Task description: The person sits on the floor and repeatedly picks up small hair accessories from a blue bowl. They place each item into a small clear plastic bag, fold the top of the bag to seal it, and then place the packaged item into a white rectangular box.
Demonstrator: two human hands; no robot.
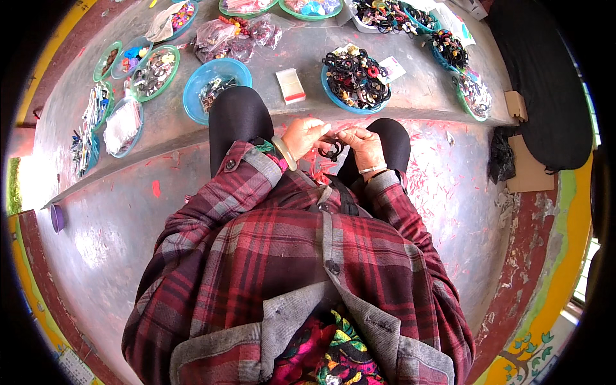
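Observation:
Between my knees, both hands are raised close together around a black hair tie (331, 152), which hangs as a small loop. My left hand (303, 139), with a pale bangle at its wrist, pinches it from the left. My right hand (364, 149) has thumb and fingertips closed on its upper right side. What exactly is between the fingertips is too small to make out. Ahead of my right hand stands a blue bowl (329, 92) heaped with mostly black hair ties. A white box (289, 82) with a red edge lies left of that bowl.
Beyond my left knee is another blue bowl (195, 106) with a few hair ties. Green and blue bowls of small accessories line the far left; a green bowl (472, 110) stands at right. Red scraps (443, 173) litter the floor. Cardboard (532, 173) lies far right.

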